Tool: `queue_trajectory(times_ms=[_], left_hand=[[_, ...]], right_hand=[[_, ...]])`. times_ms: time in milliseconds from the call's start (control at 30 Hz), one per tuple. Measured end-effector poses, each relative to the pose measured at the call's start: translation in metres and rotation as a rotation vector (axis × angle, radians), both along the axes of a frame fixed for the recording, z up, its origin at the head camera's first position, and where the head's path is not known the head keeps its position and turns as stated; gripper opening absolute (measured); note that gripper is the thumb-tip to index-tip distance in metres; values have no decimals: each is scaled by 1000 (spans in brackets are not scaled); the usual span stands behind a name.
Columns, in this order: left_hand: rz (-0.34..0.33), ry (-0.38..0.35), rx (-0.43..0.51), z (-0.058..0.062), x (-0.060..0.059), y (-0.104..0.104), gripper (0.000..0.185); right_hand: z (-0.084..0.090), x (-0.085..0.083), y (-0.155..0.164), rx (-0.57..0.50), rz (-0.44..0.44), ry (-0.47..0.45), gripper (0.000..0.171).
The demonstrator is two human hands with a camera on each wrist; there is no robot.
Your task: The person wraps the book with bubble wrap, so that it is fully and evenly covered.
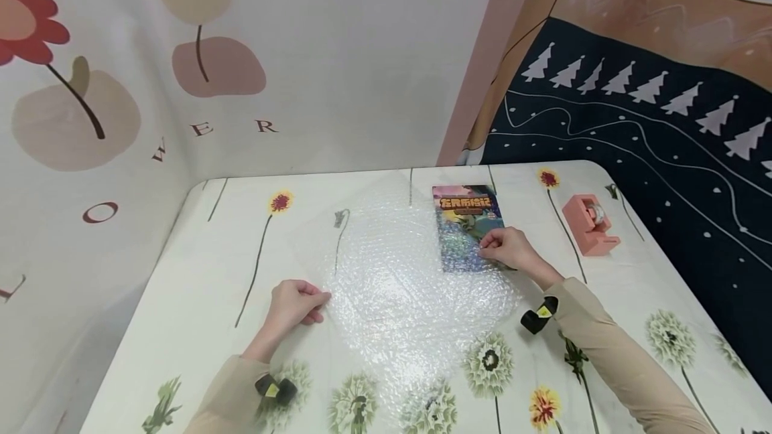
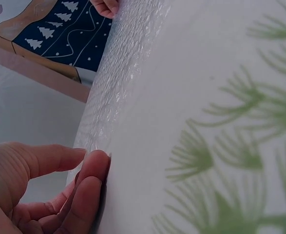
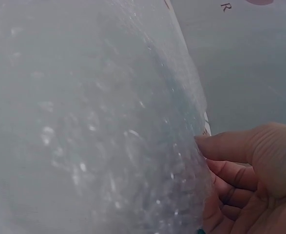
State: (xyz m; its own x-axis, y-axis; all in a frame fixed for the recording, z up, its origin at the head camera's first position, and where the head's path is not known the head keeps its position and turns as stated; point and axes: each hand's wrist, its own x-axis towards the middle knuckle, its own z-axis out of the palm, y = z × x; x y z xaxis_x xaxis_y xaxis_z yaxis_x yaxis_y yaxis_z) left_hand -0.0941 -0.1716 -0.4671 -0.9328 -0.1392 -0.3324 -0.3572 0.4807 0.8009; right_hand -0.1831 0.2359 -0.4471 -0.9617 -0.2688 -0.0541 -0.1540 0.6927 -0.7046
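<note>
A clear sheet of bubble wrap (image 1: pixel 392 273) lies spread on the flower-print table (image 1: pixel 199 273). My left hand (image 1: pixel 295 303) pinches its left edge between thumb and fingertips; the left wrist view shows those fingertips (image 2: pixel 91 168) on the wrap's edge (image 2: pixel 121 73). A colourful booklet (image 1: pixel 466 220) lies at the wrap's far right, its lower part under the wrap. My right hand (image 1: pixel 506 248) pinches the wrap's right edge over the booklet; in the right wrist view the thumb (image 3: pixel 230 146) presses the wrap (image 3: pixel 94 131).
A pink tape dispenser (image 1: pixel 590 223) stands on the table to the right of the booklet. Fabric backdrops rise close behind and to the left. A dark cloth with white trees (image 1: pixel 663 153) hangs beyond the table's right edge.
</note>
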Motion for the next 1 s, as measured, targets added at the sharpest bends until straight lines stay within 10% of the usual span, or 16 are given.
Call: queue_trajectory(times_ms=[733,1000], left_hand=[[-21,25,-19,6,-8,-5,18],[-97,119,-13,24,-29,1,20]], right_hand=[[-2,2,4,-36,-6,-47,9],[-1,-1,13,-44,-116,-11,11]])
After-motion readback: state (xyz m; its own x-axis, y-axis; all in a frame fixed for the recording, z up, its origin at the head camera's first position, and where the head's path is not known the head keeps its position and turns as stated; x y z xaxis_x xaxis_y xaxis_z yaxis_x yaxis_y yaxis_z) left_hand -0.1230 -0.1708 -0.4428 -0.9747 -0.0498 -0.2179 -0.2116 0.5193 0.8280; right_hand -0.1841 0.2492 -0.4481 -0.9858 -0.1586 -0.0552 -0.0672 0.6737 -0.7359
